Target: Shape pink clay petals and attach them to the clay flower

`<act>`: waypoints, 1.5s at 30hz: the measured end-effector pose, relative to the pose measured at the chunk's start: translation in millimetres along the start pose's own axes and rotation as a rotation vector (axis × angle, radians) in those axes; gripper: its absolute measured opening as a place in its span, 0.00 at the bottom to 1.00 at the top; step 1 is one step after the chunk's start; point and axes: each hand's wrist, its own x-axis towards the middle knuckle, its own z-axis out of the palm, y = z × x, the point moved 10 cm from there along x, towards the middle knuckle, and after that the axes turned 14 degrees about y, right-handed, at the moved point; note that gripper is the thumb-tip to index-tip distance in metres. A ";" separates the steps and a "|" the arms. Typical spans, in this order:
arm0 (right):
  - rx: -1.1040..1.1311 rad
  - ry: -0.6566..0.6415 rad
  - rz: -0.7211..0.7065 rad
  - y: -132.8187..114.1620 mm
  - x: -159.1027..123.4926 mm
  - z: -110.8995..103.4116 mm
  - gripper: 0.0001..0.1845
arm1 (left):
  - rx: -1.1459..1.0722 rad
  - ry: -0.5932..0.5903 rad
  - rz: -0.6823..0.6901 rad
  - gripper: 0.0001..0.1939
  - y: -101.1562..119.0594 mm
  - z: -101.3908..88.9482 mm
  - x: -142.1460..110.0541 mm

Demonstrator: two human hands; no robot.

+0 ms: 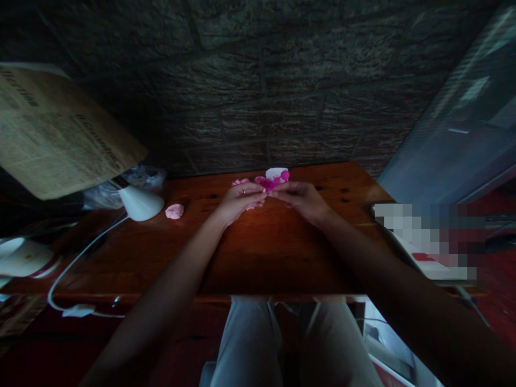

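Small, bright magenta piece [274, 183] is sitting between both hands, just above the far part of the brown wooden bench [274, 247]; material unclear. Left hand [237, 201]: fingers are closing together on its near left edge. Right hand [304, 199]: fingers are pinching its near right edge, tips almost meeting the left ones. Exact contact is blurring out.

Handling, as judged: opposed fingertip pinches are suiting so small a piece; light, even pressure should be sparing its shape, with one hand steadying while the other is making fine adjustments. Resting the wrists would be helping.

Outward: ruffled pink pieces [241, 182] are lying beside the left fingers, a small white object [277, 172] just behind. A crumpled pale-pink lump [174, 211] is lying apart, near the white conical lamp base [141, 203].
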 end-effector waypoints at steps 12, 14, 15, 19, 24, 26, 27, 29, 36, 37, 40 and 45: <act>-0.020 0.034 -0.005 -2.3 0.4 -3.3 0.17 | 0.043 0.013 0.014 0.13 0.1 -0.4 0.5; 0.001 0.033 0.008 -3.1 -0.2 -2.3 0.18 | 0.042 0.015 0.012 0.13 0.0 -0.2 0.5; 0.007 0.029 0.016 -3.0 -0.5 -1.3 0.19 | 0.040 0.018 0.009 0.13 -0.2 -0.3 0.6; 0.010 0.003 0.031 -2.2 -1.7 2.3 0.20 | 0.052 0.022 -0.005 0.14 -2.2 -0.3 0.5; 0.017 0.015 0.038 -0.1 0.2 -0.7 0.23 | 0.083 0.012 0.004 0.14 -3.5 -0.2 0.7; 0.026 0.012 0.040 0.1 0.7 -0.9 0.23 | 0.076 0.013 0.006 0.14 -3.5 -0.9 1.3; 0.033 0.001 0.035 -0.6 0.6 0.1 0.23 | 0.076 0.015 0.008 0.14 -3.4 -1.1 1.4; 0.041 -0.023 0.009 -3.7 -0.4 2.9 0.20 | 0.082 0.015 0.012 0.14 -3.0 -0.8 1.0; 0.004 -0.056 0.061 0.8 -7.4 11.3 0.16 | 0.054 0.032 -0.008 0.14 -2.8 -2.0 0.4; 0.004 -0.067 0.069 2.0 -8.2 12.7 0.16 | 0.054 0.032 -0.008 0.14 -2.8 -2.2 0.6; -0.028 -0.085 0.054 2.9 -8.2 13.7 0.15 | 0.063 0.019 0.000 0.13 -2.9 -0.7 0.8; -0.057 -0.046 0.048 2.9 -4.9 7.2 0.15 | 0.071 0.024 0.005 0.14 -3.7 -0.9 1.1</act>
